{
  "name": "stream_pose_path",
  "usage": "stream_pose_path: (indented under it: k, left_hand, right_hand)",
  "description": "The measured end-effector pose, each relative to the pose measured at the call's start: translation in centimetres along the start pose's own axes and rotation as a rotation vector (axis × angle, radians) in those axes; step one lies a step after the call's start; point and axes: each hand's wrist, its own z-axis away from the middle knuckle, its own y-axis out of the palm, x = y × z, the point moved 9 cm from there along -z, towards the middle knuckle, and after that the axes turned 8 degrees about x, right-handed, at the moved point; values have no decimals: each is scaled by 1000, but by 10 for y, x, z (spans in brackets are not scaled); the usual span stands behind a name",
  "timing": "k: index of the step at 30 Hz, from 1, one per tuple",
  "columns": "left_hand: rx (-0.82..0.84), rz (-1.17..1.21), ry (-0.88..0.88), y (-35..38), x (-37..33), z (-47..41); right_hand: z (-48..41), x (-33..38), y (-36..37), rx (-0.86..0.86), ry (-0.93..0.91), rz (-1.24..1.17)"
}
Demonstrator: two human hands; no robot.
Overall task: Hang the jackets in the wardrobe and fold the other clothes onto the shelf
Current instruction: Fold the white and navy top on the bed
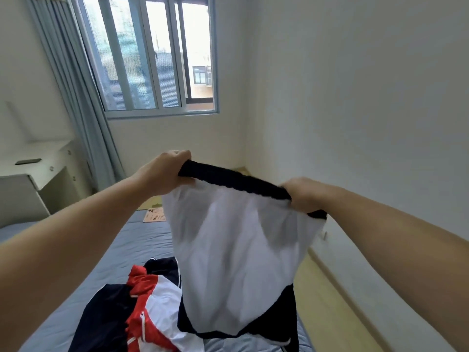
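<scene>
I hold a white garment (236,255) with a black ribbed band up in the air over the bed. My left hand (165,171) grips the band's left end, and my right hand (302,196) grips its right end. The cloth hangs down from the band, with dark navy fabric showing at its lower edge. Under it, a heap of navy, red and white clothing (137,308) lies crumpled on the blue bed (142,247). No wardrobe or shelf is in view.
A white desk with drawers (50,163) stands at the left with a dark flat object on top. Blue curtains (76,97) hang beside the window (152,54). A pinkish flat item (153,215) lies at the bed's far end. Pale wooden floor runs along the right wall.
</scene>
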Motion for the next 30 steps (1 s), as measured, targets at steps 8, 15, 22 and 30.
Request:
stream_pose_path:
  k: [8,15,22,30]
  left_hand:
    - [114,-32,-72,41,6,1]
    - [254,-157,-128,72,17,10]
    - [-165,-16,-168,10,43,4]
    - [257,-129,-133,61,45,2]
  right_hand:
    - [-7,-10,26,115,89,76]
    - [-11,-19,34,171,140,92]
    - [-1,-16,-6,-435,68,124]
    - [-16,-18,18,-141,245,88]
